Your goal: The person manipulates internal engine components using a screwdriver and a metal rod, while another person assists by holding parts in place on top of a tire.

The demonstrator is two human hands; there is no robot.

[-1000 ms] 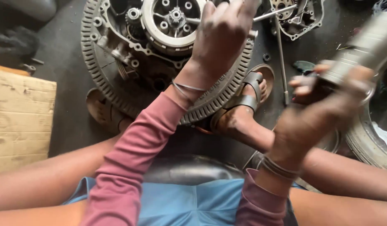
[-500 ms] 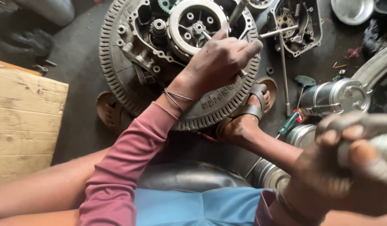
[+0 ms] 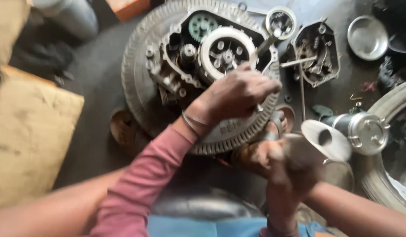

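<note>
— So, what am I looking at nearest the camera?

— Closest in, I'm seeing the right hand (image 3: pixel 295 164) blurring at lower right, fingers curling round a pale, cone-like metal part (image 3: pixel 326 141). It's smeared by motion, so I'm not telling what that part is, only that the hand is gripping it. It's covering part of a sandalled foot (image 3: pixel 273 131) and a round silver canister (image 3: pixel 364 133) just beyond.

— And the other hand?

— The left hand (image 3: pixel 236 94), coming out of a pink sleeve (image 3: pixel 146 184), is lying fingers-bent on the engine casing (image 3: pixel 198 61). It's blocking the casing's lower right part. I'm not able to tell whether it's pinching anything underneath; a thin metal rod (image 3: pixel 266 44) is sticking out past the knuckles.

— Where's that casing sitting?

— It's resting inside a large toothed ring (image 3: pixel 137 87) on the dark floor, with its clutch plate (image 3: pixel 225 50) and a green gear (image 3: pixel 203 25) facing up.

— Anything around it?

— A cardboard sheet (image 3: pixel 32 140) is lying at left, a separate engine cover (image 3: pixel 317 55) just right of the casing, a steel bowl (image 3: pixel 367 37) farther off, and a tyre (image 3: pixel 389 145) is edging in at right.
</note>
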